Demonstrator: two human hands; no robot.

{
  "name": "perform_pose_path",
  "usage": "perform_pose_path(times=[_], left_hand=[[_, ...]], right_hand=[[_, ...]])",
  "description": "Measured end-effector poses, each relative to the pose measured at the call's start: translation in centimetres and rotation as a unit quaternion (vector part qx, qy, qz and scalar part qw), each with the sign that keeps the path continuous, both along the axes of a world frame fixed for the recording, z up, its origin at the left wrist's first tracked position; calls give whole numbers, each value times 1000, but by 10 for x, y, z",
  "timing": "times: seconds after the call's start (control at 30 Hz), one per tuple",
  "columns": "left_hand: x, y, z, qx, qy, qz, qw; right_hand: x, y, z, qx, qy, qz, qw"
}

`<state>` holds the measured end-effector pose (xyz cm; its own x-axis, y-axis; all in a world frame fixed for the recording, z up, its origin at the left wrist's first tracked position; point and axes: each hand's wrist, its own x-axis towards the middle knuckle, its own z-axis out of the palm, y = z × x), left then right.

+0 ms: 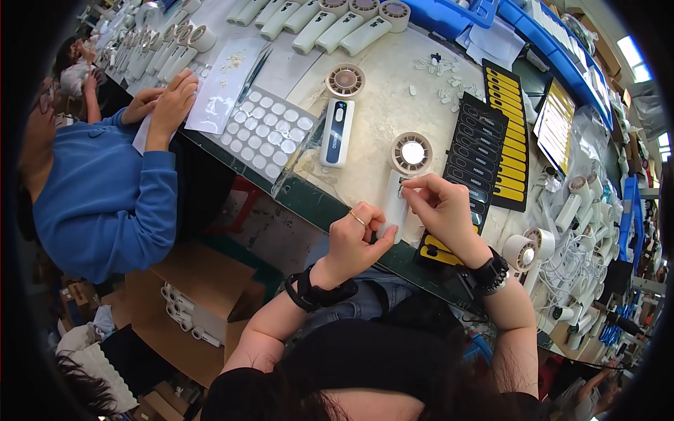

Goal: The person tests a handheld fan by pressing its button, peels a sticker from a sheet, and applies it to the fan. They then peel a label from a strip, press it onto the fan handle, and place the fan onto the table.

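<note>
Blue trays (pixel 449 21) line the far side of my scuffed, pale surface (pixel 382 105). At its near edge my left fingers (pixel 366 215) grip a white handheld fan (pixel 394 203); my right fingers (pixel 427 182) pinch together against it, holding what I can't tell.

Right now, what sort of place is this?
Likely a small-appliance assembly workshop: there are rows of white handheld fans, a cardboard box of white parts, and a co-worker at the same worktable.

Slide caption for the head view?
Left hand holds a fan by its lower end, right hand at its upper handle; a second fan lies to the left.
</note>
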<state>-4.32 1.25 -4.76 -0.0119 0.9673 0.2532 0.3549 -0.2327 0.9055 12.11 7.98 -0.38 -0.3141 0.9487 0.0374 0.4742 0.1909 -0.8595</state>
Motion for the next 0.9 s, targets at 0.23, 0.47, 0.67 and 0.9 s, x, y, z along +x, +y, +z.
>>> perform_pose_path(times=[0.23,0.47,0.67,0.9], left_hand=[[0,0,-1,-4,7,-2,1000],[1,1,0,15,-15,0,1000],[2,1,-1,18,-13,2,1000],[2,1,0,22,-9,4,1000]], right_hand=[[1,0,-2,-91,70,-4,993],[3,2,-1,-89,49,8,995],[2,4,-1,-81,41,-6,996],[-3,6,4,-23,-5,-9,1000]])
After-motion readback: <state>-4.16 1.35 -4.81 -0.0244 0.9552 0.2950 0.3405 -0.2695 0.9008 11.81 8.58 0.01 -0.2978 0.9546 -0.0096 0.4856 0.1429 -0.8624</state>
